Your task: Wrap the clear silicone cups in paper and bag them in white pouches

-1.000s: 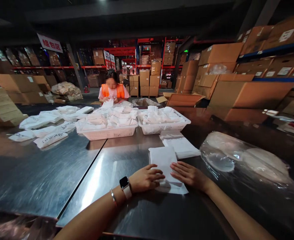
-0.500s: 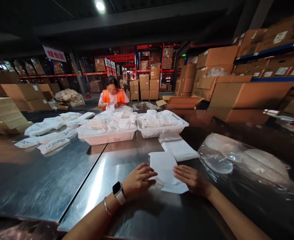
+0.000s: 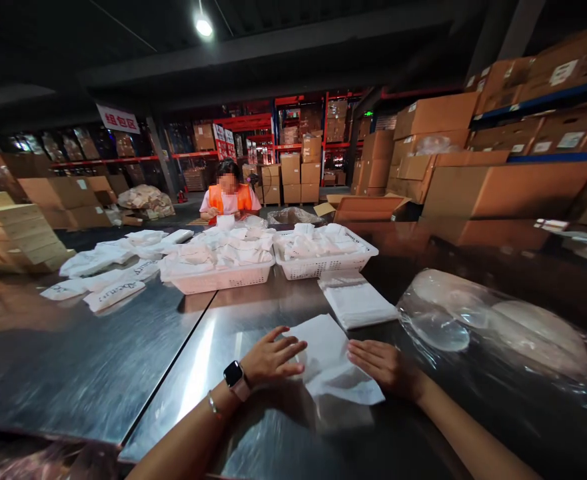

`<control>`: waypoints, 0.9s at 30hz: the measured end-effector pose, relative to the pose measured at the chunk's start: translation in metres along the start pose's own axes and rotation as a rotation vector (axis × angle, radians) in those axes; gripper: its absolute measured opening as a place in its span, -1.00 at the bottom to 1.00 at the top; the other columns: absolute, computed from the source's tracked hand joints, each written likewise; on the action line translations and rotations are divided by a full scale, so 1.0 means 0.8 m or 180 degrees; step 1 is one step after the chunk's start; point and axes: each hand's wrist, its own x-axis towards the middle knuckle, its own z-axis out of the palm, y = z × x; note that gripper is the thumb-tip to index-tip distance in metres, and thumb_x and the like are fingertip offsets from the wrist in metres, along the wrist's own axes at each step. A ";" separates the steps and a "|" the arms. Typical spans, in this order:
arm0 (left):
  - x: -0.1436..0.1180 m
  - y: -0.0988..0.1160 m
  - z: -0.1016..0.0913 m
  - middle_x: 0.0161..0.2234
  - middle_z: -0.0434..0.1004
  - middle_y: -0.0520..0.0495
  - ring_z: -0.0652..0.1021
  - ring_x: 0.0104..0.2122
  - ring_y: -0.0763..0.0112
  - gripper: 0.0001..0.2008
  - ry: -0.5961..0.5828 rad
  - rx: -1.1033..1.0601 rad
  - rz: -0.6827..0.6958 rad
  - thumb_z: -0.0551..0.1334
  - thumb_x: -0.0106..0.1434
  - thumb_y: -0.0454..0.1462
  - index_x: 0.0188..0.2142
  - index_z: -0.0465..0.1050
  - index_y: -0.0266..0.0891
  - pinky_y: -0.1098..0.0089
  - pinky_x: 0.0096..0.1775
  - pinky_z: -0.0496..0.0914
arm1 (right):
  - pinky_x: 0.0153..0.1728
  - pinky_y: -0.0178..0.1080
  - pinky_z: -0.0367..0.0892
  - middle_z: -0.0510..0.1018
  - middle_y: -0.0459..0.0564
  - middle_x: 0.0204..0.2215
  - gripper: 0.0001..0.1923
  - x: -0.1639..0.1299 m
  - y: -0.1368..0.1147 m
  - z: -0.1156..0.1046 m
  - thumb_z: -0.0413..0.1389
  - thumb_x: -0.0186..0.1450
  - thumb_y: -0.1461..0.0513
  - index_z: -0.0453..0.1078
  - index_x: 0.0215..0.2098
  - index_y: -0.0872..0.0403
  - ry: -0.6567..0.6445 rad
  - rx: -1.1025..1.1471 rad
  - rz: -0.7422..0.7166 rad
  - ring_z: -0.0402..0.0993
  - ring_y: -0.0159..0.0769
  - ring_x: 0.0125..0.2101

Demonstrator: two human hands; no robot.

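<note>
Steel tabletop (image 3: 98, 360) stretched across a warehouse lined with cardboard boxes (image 3: 498, 187). Near its front edge lay a white bag (image 3: 330, 363), flat, with the left hand (image 3: 272, 359) pressing open-fingered on its left side and the right hand (image 3: 386, 365) flat on its right edge, neither clenched. Just beyond sat a stack of white bags (image 3: 357, 303), two white baskets (image 3: 318, 265) of what looked like packets, and a person in an orange vest (image 3: 228, 197).

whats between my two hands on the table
A white packet lies flat on the steel table, between left hand and right hand, both touching it, head view.
</note>
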 end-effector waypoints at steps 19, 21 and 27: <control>0.015 0.027 0.008 0.29 0.13 -0.16 0.08 0.32 0.14 -0.50 -0.1746 -0.0814 -0.0340 0.12 0.37 -0.15 0.25 0.19 -0.22 -0.07 0.31 -0.20 | -0.03 -0.21 0.42 0.60 0.03 -0.14 -0.75 0.017 -0.006 -0.006 -0.06 0.42 0.38 0.45 -0.09 0.15 0.0041 0.0334 0.0040 0.48 -0.30 -0.03; 0.012 0.020 0.009 0.30 0.10 -0.19 0.08 0.32 0.12 -0.45 -0.1771 -0.0782 -0.0423 0.14 0.34 -0.19 0.29 0.13 -0.23 -0.09 0.30 -0.19 | -0.02 -0.19 0.40 0.59 0.05 -0.10 -0.75 0.021 -0.008 -0.005 -0.05 0.41 0.38 0.45 -0.09 0.15 0.0037 0.0266 -0.0031 0.46 -0.28 0.01; 0.012 0.029 0.012 0.25 0.24 -0.15 0.18 0.28 0.19 -0.58 -0.1533 -0.0964 -0.0231 0.12 0.37 -0.27 0.21 0.26 -0.21 0.02 0.29 -0.01 | -0.04 -0.19 0.40 0.60 0.07 -0.13 -0.74 0.026 -0.016 -0.003 -0.07 0.40 0.41 0.44 -0.10 0.19 -0.0046 0.0564 -0.0152 0.48 -0.27 -0.02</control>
